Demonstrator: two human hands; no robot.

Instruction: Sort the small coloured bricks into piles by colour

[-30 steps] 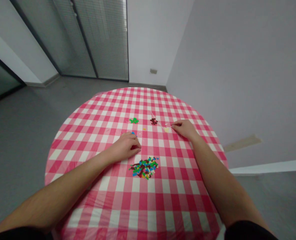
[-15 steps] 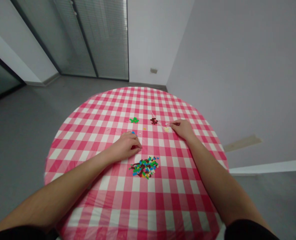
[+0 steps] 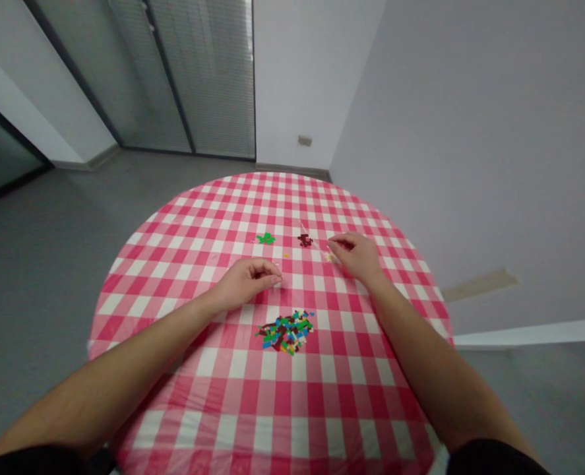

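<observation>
Two hands working low over the pink-checked tablecloth (image 3: 272, 402)! The left hand (image 3: 246, 282) has its fingertips pinched narrow, just beyond the mixed pile of tiny plastic bricks (image 3: 285, 333); whatever it may hold is too small to tell. The right hand (image 3: 355, 256) is bunched narrow too, right beside the pale yellow cluster of bricks (image 3: 328, 256), with the dark red cluster (image 3: 305, 241) and the green cluster (image 3: 265, 238) sitting farther across the cloth.
</observation>
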